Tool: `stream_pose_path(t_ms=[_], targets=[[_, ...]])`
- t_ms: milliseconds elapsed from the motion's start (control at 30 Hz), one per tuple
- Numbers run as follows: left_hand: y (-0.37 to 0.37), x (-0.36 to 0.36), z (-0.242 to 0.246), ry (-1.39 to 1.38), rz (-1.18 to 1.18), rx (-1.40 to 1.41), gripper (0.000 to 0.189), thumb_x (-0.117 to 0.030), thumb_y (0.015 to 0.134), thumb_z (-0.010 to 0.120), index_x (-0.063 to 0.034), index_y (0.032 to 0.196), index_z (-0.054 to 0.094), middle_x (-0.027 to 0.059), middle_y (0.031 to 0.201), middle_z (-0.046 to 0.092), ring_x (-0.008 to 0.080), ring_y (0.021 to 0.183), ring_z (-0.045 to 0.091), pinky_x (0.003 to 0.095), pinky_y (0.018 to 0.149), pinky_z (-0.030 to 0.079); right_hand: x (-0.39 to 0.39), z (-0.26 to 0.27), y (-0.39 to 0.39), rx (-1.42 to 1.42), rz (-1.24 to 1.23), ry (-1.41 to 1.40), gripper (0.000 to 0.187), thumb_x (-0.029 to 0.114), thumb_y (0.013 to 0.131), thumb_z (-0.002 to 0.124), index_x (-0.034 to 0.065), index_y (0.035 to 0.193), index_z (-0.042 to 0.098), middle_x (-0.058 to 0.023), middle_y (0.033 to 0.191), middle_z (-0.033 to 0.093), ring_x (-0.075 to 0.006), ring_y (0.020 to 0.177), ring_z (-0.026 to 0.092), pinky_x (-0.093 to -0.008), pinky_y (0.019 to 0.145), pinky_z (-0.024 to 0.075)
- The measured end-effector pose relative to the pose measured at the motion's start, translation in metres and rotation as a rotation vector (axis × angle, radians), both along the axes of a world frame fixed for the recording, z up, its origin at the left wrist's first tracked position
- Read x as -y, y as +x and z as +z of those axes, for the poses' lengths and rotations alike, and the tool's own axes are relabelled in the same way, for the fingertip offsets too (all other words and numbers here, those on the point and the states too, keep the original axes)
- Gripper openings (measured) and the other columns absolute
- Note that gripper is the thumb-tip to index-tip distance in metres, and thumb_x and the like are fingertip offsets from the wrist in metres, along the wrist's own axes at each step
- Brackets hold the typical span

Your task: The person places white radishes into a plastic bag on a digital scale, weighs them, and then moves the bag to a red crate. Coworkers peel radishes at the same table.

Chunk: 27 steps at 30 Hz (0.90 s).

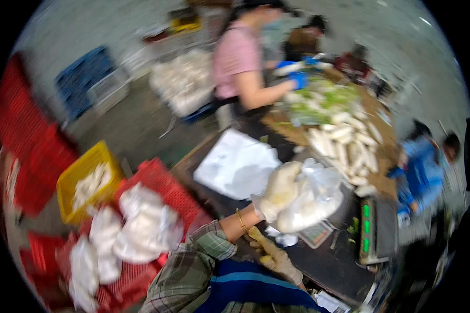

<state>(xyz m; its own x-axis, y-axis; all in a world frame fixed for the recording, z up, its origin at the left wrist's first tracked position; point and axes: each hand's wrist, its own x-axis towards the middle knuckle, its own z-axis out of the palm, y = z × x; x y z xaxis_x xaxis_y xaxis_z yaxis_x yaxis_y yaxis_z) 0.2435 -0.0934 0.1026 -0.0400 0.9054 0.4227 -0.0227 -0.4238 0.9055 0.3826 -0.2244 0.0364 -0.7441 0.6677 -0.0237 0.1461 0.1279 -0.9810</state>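
Note:
My left hand (281, 190), in a pale glove, grips a clear plastic bag (315, 199) with long white vegetables in it, over the dark table beside a scale. My right hand (274, 256), gloved as well, is low by the blue apron, at the table's near edge; it holds nothing that I can make out, and its fingers look partly spread. White sheets (239, 164) lie left of the bag. Beyond it is a pile of peeled white root vegetables (348, 144). A digital display (366, 227) with green digits stands at the right. The view is blurred.
Filled bags (149, 227) lie on red crates (160, 184) at the left, beside a yellow crate (88, 184) holding white pieces. A person in pink (241, 58) with blue gloves works across the table near green-topped vegetables (325, 98). Another person in blue (421, 168) is at the right.

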Motion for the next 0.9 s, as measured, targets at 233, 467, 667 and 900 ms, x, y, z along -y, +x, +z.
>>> stream_pose_path(t_ms=[233, 467, 667, 900], targets=[[-0.165, 0.185, -0.068, -0.186, 0.576, -0.171, 0.021, -0.013, 0.083, 0.064, -0.0020, 0.101, 0.066, 0.0155, 0.092, 0.068, 0.0309, 0.085, 0.066, 0.0412, 0.081, 0.052, 0.045, -0.061, -0.084, 0.199, 0.271, -0.347, 0.043, 0.007, 0.094, 0.062, 0.0032, 0.136, 0.054, -0.0132, 0.126, 0.064, -0.0204, 0.114, 0.060, -0.0302, 0.100, 0.0464], [-0.355, 0.418, -0.200, -0.448, 1.320, -0.249, 0.012, -0.012, 0.086, 0.059, -0.0036, 0.094, 0.064, 0.0101, 0.078, 0.061, 0.0266, 0.073, 0.060, 0.0372, 0.070, 0.052, 0.106, -0.056, -0.187, 0.263, 0.584, -0.275, 0.057, -0.004, 0.095, 0.055, 0.0050, 0.149, 0.039, -0.0107, 0.145, 0.050, -0.0159, 0.114, 0.058, -0.0274, 0.099, 0.0456], [-0.512, 0.581, -0.140, -0.732, 1.758, -0.658, 0.020, -0.021, 0.085, 0.066, -0.0035, 0.095, 0.066, 0.0174, 0.080, 0.067, 0.0309, 0.071, 0.064, 0.0415, 0.067, 0.049, 0.155, -0.046, -0.241, 0.286, 0.639, -0.265, 0.056, 0.001, 0.097, 0.055, 0.0059, 0.149, 0.038, -0.0118, 0.144, 0.051, -0.0144, 0.115, 0.058, -0.0256, 0.098, 0.0445], [-0.568, 0.728, -0.235, -1.189, 1.702, -0.607, 0.036, -0.023, 0.088, 0.058, -0.0031, 0.117, 0.063, 0.0255, 0.101, 0.067, 0.0441, 0.094, 0.063, 0.0486, 0.084, 0.049, 0.164, -0.049, -0.264, 0.438, 0.702, -0.141, 0.054, 0.015, 0.098, 0.055, 0.0077, 0.149, 0.038, -0.0126, 0.135, 0.059, -0.0164, 0.115, 0.061, -0.0271, 0.098, 0.0461]])
